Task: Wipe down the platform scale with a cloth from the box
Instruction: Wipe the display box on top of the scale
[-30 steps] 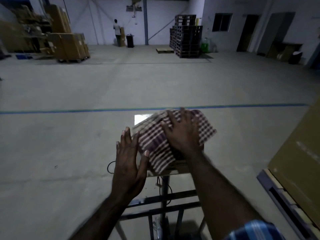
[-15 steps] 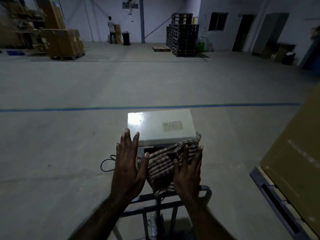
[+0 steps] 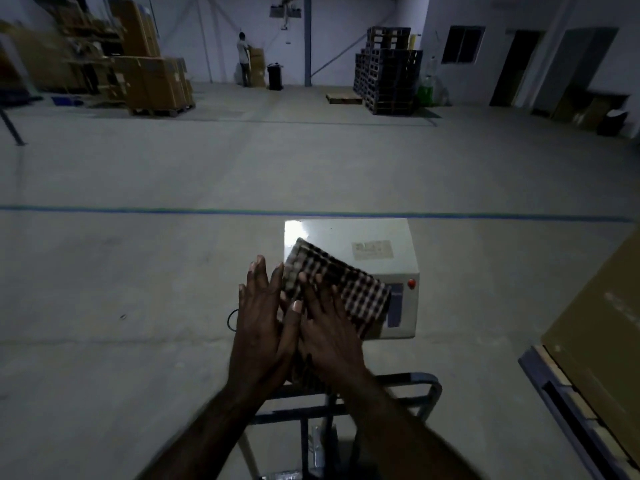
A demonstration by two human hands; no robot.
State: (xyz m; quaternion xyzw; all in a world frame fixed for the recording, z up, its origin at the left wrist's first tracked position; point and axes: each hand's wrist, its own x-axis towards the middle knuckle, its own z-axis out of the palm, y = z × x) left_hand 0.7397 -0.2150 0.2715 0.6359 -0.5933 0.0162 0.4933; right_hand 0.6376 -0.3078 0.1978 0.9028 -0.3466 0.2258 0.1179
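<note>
My right hand presses the checked cloth flat on the near left part of the scale's white display box, fingers straight on top of the fabric, so that grip is wide and simply bearing down instead of clutching anything. My left hand stands edge-on just beside it, fingers straight too, thumb touching the cloth's near edge and bracing the box's left side; it holds nothing.

What has changed: half a second ago the cloth hung bunched over the front edge of the box with the whole top bare, and 1 second ago it covered the far part of the top under my right hand. Now it lies spread across the near left of the top again, with the far right part, the label and the red button on the front face uncovered. So I read this as back-and-forth strokes over the top (the wiping is well under way, not starting).

The metal frame below my wrists looks untouched by the cloth, and I judge that the rest of the scale remains to be done.
</note>
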